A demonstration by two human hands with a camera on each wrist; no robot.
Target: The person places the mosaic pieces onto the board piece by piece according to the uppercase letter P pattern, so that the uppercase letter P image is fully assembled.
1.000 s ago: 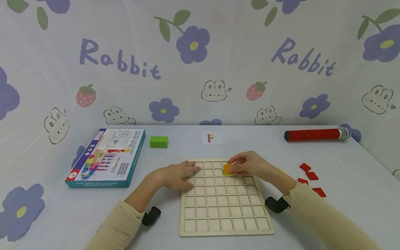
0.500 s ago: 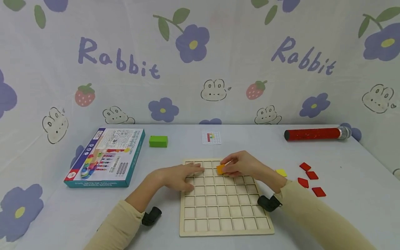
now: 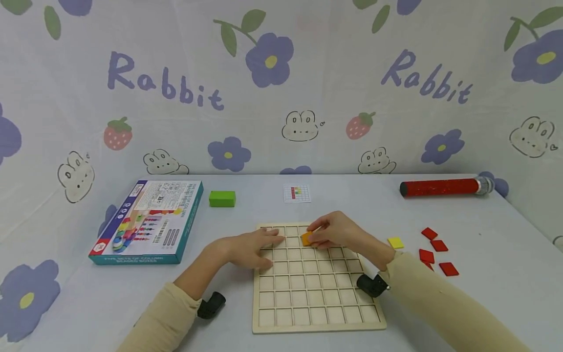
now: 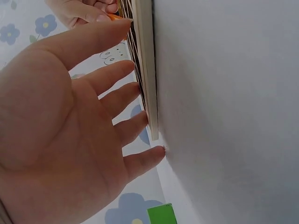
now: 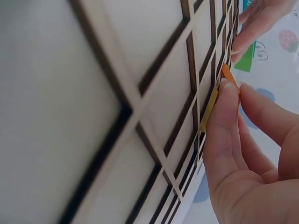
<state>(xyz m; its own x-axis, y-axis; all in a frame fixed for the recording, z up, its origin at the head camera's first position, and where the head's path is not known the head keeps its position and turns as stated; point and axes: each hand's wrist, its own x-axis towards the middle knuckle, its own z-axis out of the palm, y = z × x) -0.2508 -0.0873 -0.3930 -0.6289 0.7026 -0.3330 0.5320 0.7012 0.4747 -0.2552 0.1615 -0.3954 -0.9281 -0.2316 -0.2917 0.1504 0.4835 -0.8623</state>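
The right hand (image 3: 336, 231) is pinching a thin, flat orange tile (image 3: 306, 238) between thumb and fingers, its grip narrow, and it's holding that tile at a slant over the far rows of the pale wooden board (image 3: 313, 282). Smooth, square-cornered board, this, with raised strips marking out shallow square cells! Over on the other side the left hand (image 3: 250, 248) is spreading its fingers wide at the board's left edge, its grip holding nothing. A yellow tile (image 5: 209, 109) is lying at the board just beside the pinching fingers in the right wrist view, while from the head those same fingers are covering it. To the right, a loose yellow tile (image 3: 395, 243) and 5 flat red tiles (image 3: 449, 269) are showing on the smooth white worktop (image 3: 506, 254), 1 of the reds being partly covered by the beige sleeve (image 3: 440, 298). Behind the board a small printed card (image 3: 296, 193) is lying flat, its coloured squares too tiny to be reading clearly; a solid green block (image 3: 222, 199) is sitting near a glossy cardboard box (image 3: 145, 220). Much of the orange tile is hiding behind fingers, so I'm not able to tell whether its lower edge is touching the wood; the nearest cells are blurring in the right wrist view, and the left wrist view is cutting off most of the board
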